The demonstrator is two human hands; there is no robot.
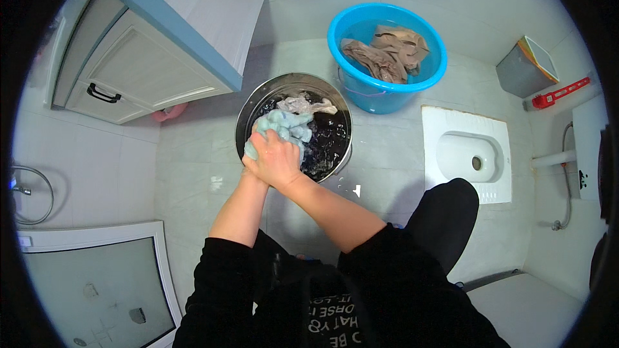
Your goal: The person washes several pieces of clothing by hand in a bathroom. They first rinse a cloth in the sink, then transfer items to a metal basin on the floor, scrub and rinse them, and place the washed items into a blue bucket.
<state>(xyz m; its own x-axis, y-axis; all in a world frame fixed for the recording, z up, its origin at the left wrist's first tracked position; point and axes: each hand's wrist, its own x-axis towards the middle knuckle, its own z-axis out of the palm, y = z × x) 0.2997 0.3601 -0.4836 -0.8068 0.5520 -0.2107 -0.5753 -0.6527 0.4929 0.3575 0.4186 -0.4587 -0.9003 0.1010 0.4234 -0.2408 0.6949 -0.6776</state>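
Both my hands are together over the left part of a round metal basin of dark water. My right hand grips a wet light-green cloth from above. My left hand lies beneath it and holds the same cloth, its fingers mostly hidden by the fabric and the other hand. A whitish, partly beige cloth floats just beyond. Behind the basin to the right stands a blue plastic bucket, where brown garments soak in water.
A white cabinet with blue edges stands at the upper left. At the right are a white squat toilet, a grey bin and a red-handled tool by the wall. A glazed white-framed door is at the lower left.
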